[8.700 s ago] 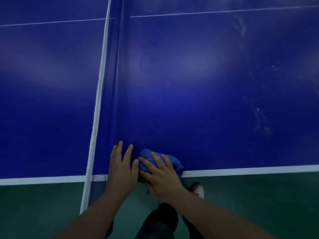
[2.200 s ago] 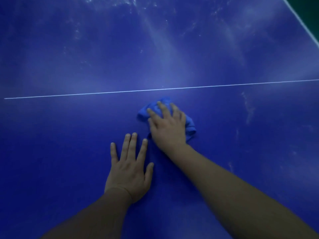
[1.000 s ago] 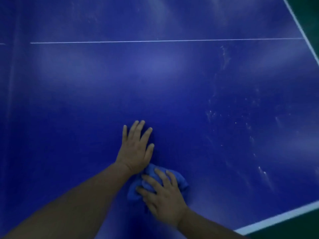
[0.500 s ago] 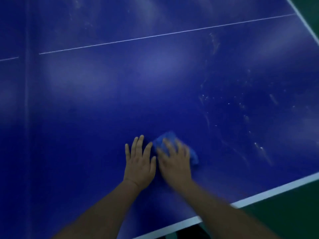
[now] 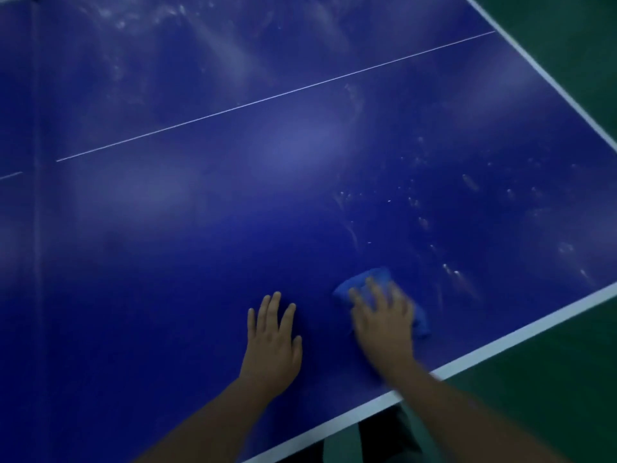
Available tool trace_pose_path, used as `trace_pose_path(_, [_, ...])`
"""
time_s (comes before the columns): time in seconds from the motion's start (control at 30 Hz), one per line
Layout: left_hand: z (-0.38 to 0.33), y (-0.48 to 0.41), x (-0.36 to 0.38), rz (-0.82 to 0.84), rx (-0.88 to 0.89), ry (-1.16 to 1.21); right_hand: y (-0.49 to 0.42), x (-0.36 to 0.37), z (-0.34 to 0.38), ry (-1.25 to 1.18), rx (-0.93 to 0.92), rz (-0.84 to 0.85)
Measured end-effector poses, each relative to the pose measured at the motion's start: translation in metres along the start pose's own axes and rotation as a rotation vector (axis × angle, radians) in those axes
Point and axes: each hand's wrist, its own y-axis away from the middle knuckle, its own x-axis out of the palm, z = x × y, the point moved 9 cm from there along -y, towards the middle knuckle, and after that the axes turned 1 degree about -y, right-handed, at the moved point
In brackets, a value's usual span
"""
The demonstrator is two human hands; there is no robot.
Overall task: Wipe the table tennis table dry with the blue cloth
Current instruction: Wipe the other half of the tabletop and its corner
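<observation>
The dark blue table tennis table fills a dim hall, with green floor showing past its white edge band. My right hand, blurred in mid-wipe, lies over the bunched blue cloth close to the near edge. Its fingers are spread across the top and press the cloth down onto the surface; whether my thumb tucks under the folds I cannot tell. The cloth peeks out ahead of my fingertips and to the right of my palm.

My left hand rests flat just to the left, well clear of the cloth, fingers straight and a little apart, holding nothing. I judge it is there to prop my lean over the table.

Pale droplets and streaks lie just right of the cloth and beyond it, so that patch looks like the wet ground yet to be dried. More smears cloud the far side past the thin white centre line. A dim band at the far left may be the net.
</observation>
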Motion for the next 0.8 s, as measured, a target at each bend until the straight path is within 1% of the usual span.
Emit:
trace_pose_path(0.07, [-0.009,-0.002,0.004,-0.02,-0.02,0.005,0.051,0.012,0.041,-0.042,-0.201,0.042])
trace_pose_path(0.13, [-0.017,-0.003,0.009,-0.014,-0.032,0.009,0.073,0.017,0.049,-0.106,-0.341,0.07])
trace_pose_path(0.2, [-0.032,-0.001,0.014,0.011,-0.054,0.019,0.062,0.016,0.022,-0.1,-0.419,0.078])
trace_pose_path(0.23, [-0.043,0.001,0.014,0.026,-0.069,0.025,0.05,0.014,-0.003,-0.092,-0.408,0.097])
trace_pose_path(0.27, [-0.054,0.003,0.014,0.051,-0.086,0.034,0.032,0.011,-0.035,-0.063,-0.339,0.101])
trace_pose_path(0.33, [-0.074,0.007,0.014,0.081,-0.138,0.076,-0.01,-0.002,-0.116,-0.023,-0.105,0.095])
trace_pose_path(0.4, [-0.091,0.006,0.013,0.056,-0.181,0.109,-0.038,-0.019,-0.181,-0.007,0.088,0.092])
trace_pose_path(0.47, [-0.104,0.003,0.012,0.002,-0.23,0.135,-0.048,-0.029,-0.199,-0.034,0.186,0.105])
trace_pose_path(0.5, [-0.111,0.002,0.014,-0.008,-0.264,0.154,-0.048,-0.031,-0.192,-0.042,0.185,0.099])
trace_pose_path(0.53, [-0.115,0.0,0.016,-0.021,-0.302,0.18,-0.041,-0.032,-0.174,-0.046,0.143,0.094])
trace_pose_path(0.57, [-0.118,-0.001,0.015,-0.045,-0.348,0.204,-0.029,-0.027,-0.148,-0.061,0.041,0.125])
trace_pose_path(0.63, [-0.118,0.001,0.011,-0.087,-0.42,0.223,0.017,-0.01,-0.08,-0.083,-0.26,0.175])
trace_pose_path(0.7, [-0.117,0.008,0.012,-0.073,-0.457,0.173,0.066,0.008,-0.033,-0.101,-0.497,0.26])
trace_pose_path(0.73, [-0.115,0.011,0.012,-0.058,-0.469,0.142,0.081,0.014,-0.025,-0.103,-0.577,0.306])
trace_pose_path(0.8, [-0.111,0.017,0.009,-0.051,-0.484,0.113,0.087,0.016,-0.035,-0.102,-0.685,0.325])
